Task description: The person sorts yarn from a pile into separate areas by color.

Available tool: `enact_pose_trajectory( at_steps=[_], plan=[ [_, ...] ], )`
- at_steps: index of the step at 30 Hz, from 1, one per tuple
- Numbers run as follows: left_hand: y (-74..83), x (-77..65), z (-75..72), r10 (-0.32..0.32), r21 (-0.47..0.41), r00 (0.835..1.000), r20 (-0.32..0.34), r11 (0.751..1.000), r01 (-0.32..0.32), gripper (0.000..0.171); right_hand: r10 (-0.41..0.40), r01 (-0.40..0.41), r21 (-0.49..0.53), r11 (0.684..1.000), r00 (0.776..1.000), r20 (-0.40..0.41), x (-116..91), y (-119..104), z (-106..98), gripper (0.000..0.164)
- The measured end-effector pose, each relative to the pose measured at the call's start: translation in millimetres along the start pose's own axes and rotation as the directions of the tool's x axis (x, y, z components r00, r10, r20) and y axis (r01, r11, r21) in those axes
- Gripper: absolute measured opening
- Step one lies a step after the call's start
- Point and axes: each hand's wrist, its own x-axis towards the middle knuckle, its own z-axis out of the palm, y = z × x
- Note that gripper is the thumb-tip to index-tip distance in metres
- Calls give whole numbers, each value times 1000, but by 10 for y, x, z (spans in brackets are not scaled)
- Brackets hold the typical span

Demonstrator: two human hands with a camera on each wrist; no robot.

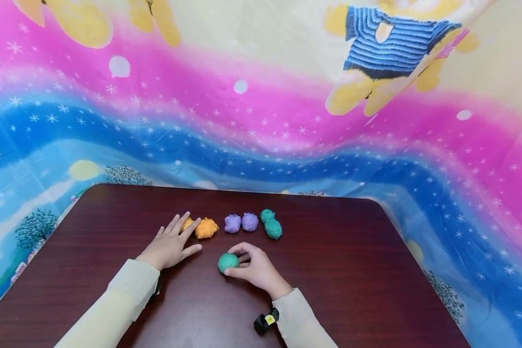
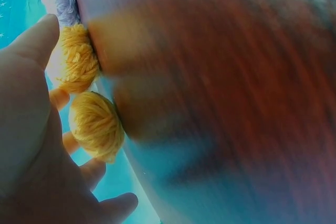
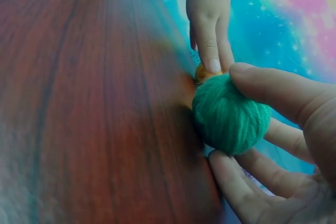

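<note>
A green yarn ball (image 1: 228,262) is on the near side of the row of balls, pinched between the thumb and fingers of my right hand (image 1: 258,269). The right wrist view shows the same green ball (image 3: 229,115) with the thumb on top and fingertips below. My left hand (image 1: 168,247) is spread over the left end of the row, beside two orange yarn balls (image 1: 207,228). Its fingers partly hide the farther left orange ball. In the left wrist view that orange ball (image 2: 97,127) lies by the extended fingers; whether they touch it, I cannot tell.
Two purple yarn balls (image 1: 250,222) sit mid-row, and two darker green ones (image 1: 272,228) lie to their right. All rest on a dark brown table (image 1: 352,261). A patterned cloth (image 1: 261,121) hangs behind the far edge. A black wrist device (image 1: 266,322) is on the right sleeve.
</note>
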Motion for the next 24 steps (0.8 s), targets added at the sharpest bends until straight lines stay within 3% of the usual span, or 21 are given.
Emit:
enact_pose_trajectory(
  at_steps=[8,16,20,24],
  plan=[
    [-12,-13,35,3,4,1000,12,1000,-4,75,23,-23,11,1000,1000,7,-37,-6,-18,36],
    [-19,-24,35,6,-5,1000,1,1000,-6,75,-10,10,4,1000,1000,-26,-61,-56,-102,33],
    [-17,-15,27,11,-6,1000,-6,1000,-12,75,-52,49,-33,998,994,-99,-56,-65,-160,30],
    [-12,-7,17,15,-6,1000,-9,1000,-16,75,-130,122,-47,991,964,-232,-37,-54,-213,26]
  ],
)
